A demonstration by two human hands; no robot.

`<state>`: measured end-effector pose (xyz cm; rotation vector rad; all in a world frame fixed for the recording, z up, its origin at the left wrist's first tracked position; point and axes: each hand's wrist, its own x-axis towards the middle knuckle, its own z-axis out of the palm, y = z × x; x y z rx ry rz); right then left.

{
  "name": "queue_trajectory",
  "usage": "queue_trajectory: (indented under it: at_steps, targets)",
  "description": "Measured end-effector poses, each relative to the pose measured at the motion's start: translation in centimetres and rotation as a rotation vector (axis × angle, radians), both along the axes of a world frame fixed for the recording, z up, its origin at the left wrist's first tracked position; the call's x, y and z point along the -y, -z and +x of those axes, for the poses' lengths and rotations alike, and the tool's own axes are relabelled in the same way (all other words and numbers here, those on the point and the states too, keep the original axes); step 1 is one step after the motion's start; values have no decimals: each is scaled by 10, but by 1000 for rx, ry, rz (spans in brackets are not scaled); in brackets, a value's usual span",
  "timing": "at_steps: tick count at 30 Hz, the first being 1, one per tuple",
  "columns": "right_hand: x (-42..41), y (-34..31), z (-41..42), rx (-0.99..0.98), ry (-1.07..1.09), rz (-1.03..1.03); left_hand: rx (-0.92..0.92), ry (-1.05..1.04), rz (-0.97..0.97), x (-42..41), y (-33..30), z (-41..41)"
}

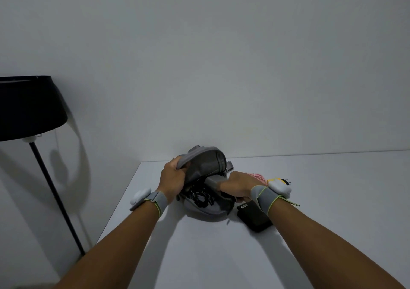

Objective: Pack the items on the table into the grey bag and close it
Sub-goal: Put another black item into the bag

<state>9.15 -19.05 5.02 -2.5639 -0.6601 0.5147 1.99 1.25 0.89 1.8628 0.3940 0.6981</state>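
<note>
The left hand (175, 175) grips the grey bag (206, 166) flap, holding it up. The right hand (237, 186), fingers curled, presses a grey item (214, 180) inside; best keep the flap high and slide it flat beside the black cord (200, 196).

Floor lamp (26, 108) far left: black shade, white fitting under it, thin black pole (56, 197) slanting down beside the table's left edge. Lamp throws a soft shadow on the wall (221, 55), plain pale grey, filling the upper frame. White table (199, 244) butts against the wall, or sits just off it; hard to tell.
</note>
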Motion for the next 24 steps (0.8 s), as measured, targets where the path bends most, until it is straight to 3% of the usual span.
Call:
queue_trajectory:
  at_steps: [8,19,24]
  targets:
    - [-33,32,3,65,4,166,5,87,-40,1,-6,-9]
    - [-57,50,6,-152,47,403,47,135,-66,-2,-11,-20]
    - [-64,60,10,-42,97,398,48,165,-90,-4,-13,-21]
